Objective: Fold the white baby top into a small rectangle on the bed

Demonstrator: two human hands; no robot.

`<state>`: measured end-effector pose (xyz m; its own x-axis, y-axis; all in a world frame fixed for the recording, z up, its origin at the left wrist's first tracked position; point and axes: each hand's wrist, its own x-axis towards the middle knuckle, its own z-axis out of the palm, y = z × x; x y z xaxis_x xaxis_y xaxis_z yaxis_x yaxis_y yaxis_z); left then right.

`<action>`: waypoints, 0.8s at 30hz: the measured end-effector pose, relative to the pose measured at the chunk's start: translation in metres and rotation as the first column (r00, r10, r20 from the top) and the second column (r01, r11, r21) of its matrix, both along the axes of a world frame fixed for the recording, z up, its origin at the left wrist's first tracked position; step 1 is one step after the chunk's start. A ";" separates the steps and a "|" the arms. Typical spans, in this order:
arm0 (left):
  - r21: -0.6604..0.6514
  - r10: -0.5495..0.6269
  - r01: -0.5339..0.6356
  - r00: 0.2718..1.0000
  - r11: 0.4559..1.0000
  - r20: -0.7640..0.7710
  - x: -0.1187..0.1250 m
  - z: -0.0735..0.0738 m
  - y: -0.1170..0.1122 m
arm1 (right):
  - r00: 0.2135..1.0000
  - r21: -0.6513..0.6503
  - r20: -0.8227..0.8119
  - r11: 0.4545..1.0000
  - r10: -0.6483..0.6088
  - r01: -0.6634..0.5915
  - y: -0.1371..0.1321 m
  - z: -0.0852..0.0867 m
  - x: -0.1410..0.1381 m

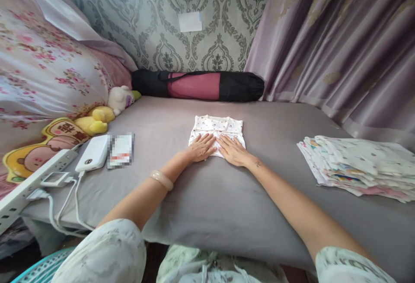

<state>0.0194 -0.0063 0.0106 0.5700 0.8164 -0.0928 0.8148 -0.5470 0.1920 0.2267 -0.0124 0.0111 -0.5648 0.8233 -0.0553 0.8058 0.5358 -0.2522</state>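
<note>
Flatly, my left hand [201,147] and right hand [234,151] are resting palm down, their fingers stretching out straight and slightly apart, on the near half of a small folded cloth [218,124]. It is lying near the middle of the grey bed [259,214], its white printed far half showing beyond my fingertips. My hands are almost meeting, angling inward from both sides. Behind them, a pale bangle [162,180] is circling my left forearm, and a small tattoo [258,163] is marking my right wrist. Well off to my right, a pile [359,164] of folded prints is sitting on the sheet. To my left, a blurred packet [120,151] is lying just beside a power bank [93,152], whose cable [77,196] is trailing toward the bed's near edge, close to a power strip [34,184]. Beyond these, a yellow toy [94,121] and a white toy [120,100] are leaning by floral fabric [48,62]. Farthest out, a black and red bag [194,86] is stretching along the patterned wall [145,19], its right end lying near the mauve curtain [311,36].
</note>
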 end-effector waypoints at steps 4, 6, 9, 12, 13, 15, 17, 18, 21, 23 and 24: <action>-0.044 -0.007 0.008 0.999 0.999 0.036 -0.006 0.006 -0.012 | 0.997 -0.060 -0.082 0.998 -0.002 -0.003 -0.009 0.004 0.002; -0.004 -0.051 0.052 0.995 0.999 0.090 -0.014 0.006 -0.020 | 0.992 -0.077 -0.125 0.996 0.025 -0.035 -0.019 0.006 0.007; 0.136 -0.132 0.108 0.974 0.985 0.183 -0.030 0.002 -0.031 | 0.983 -0.005 -0.160 0.995 0.093 -0.095 -0.036 0.006 0.018; 0.255 -0.160 0.099 0.959 0.962 0.234 -0.045 -0.002 -0.035 | 0.974 0.108 -0.180 0.987 0.138 -0.120 -0.044 0.002 0.032; 0.282 -0.162 0.092 0.959 0.955 0.234 -0.049 -0.003 -0.036 | 0.972 0.140 -0.185 0.983 0.145 -0.120 -0.044 0.000 0.036; 0.318 -0.163 0.091 0.964 0.944 0.209 -0.052 -0.001 -0.038 | 0.971 0.194 -0.188 0.975 0.149 -0.112 -0.043 -0.001 0.042; 0.337 -0.170 0.113 0.975 0.935 0.144 -0.051 0.004 -0.040 | 0.972 0.242 -0.174 0.964 0.157 -0.113 -0.042 0.000 0.044; 0.342 -0.171 0.128 0.980 0.931 0.099 -0.050 0.006 -0.041 | 0.974 0.263 -0.157 0.957 0.165 -0.120 -0.042 0.001 0.043; 0.350 -0.161 0.170 0.985 0.921 -0.056 -0.043 0.011 -0.044 | 0.980 0.293 -0.082 0.944 0.181 -0.150 -0.045 0.008 0.038; 0.346 -0.150 0.186 0.980 0.920 -0.127 -0.040 0.012 -0.044 | 0.983 0.279 -0.036 0.946 0.179 -0.162 -0.048 0.012 0.034; 0.341 -0.144 0.186 0.979 0.921 -0.143 -0.038 0.011 -0.043 | 0.984 0.266 -0.024 0.949 0.179 -0.166 -0.049 0.014 0.033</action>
<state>-0.0185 -0.0492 0.0221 0.7020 0.7035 0.1108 0.7121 -0.6908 -0.1254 0.2601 -0.0616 0.0249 -0.6961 0.6951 0.1797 0.6859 0.7178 -0.1196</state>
